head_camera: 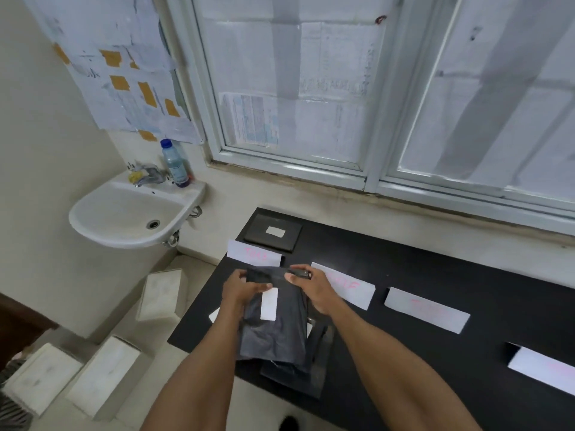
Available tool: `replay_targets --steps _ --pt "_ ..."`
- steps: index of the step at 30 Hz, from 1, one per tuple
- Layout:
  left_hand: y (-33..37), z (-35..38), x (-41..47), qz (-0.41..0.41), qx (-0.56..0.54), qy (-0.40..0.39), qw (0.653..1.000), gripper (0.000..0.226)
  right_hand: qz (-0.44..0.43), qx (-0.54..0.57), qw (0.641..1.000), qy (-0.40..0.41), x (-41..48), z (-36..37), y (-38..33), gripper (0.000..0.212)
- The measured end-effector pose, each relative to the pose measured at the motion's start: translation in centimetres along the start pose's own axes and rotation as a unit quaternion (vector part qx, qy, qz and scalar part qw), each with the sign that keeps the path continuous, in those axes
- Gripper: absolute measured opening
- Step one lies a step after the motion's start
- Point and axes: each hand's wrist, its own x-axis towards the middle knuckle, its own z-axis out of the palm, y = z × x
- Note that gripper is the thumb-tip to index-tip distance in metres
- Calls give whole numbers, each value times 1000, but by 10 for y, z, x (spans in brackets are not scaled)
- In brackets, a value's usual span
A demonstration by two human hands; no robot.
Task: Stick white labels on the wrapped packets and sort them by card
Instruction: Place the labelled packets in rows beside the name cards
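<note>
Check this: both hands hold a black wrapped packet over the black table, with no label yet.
Wrong: the head view shows a white rectangular label already stuck on the black wrapped packet held by the left hand and right hand.

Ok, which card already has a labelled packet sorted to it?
The far-left card, nearest the sink: a black packet with a white label lies on the table just behind it. No packet shows behind the other three cards.
</note>
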Motion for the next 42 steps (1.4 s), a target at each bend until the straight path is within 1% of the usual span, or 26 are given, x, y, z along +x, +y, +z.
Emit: replay_targets --steps 4,8,12,15,17,19,21,23,25,26,28,30,31,33,35,37,38,39,40,41,42 --pt "56 22 -2 11 -89 -106 990 62 4 98 995 25 0 -49 -35 39" --pt "106 61 -7 13 -78 -213 974 56 16 142 988 52 -8 -107 -62 49" --pt "128 94 -6 -2 -67 -281 957 64 25 169 982 81 -16 -148 -66 51" --pt "138 115 -11 -8 -65 -326 943 54 26 169 979 114 -20 -167 -63 60" --pt "143 130 -11 -4 -88 -350 933 52 21 175 973 148 -22 -178 -60 72" --pt "145 143 -12 -4 -121 -360 925 49 14 156 969 191 -31 -188 -59 86" --pt "150 160 -16 2 -144 -358 922 43 20 121 960 254 -43 -202 -50 89" --pt "157 186 -23 4 -177 -359 916 39 44 122 939 318 -61 -223 -36 87" --pt "163 199 -25 14 -220 -338 915 40 93 163 938 292 -72 -231 -24 93" --pt "166 214 -32 13 -225 -344 911 40 116 196 933 280 -84 -242 -18 93" --pt "170 241 -45 8 -227 -351 908 38 129 259 920 264 -107 -258 -14 74" --pt "172 277 -64 11 -229 -362 904 34 95 343 892 277 -130 -281 -6 55" --pt "172 289 -71 14 -229 -363 903 33 79 367 878 295 -137 -290 -3 51" --pt "170 326 -86 7 -215 -360 908 35 57 396 850 343 -154 -318 6 48" --pt "164 357 -96 3 -176 -329 928 39 52 398 832 383 -166 -345 13 44" --pt "160 384 -100 19 -52 -278 959 46 47 404 817 408 -175 -379 22 39" --pt "160 394 -100 27 13 -253 967 52 38 406 812 418 -179 -397 27 40" --pt "160 406 -101 15 61 -248 967 54 32 403 810 425 -182 -418 33 48" --pt "162 422 -101 -6 98 -264 959 51 31 399 811 427 -183 -441 37 60" --pt "163 433 -103 -21 137 -286 948 43 39 389 814 429 -184 -460 42 69" --pt "167 450 -107 -32 186 -302 935 33 53 380 816 432 -183 -487 49 68"
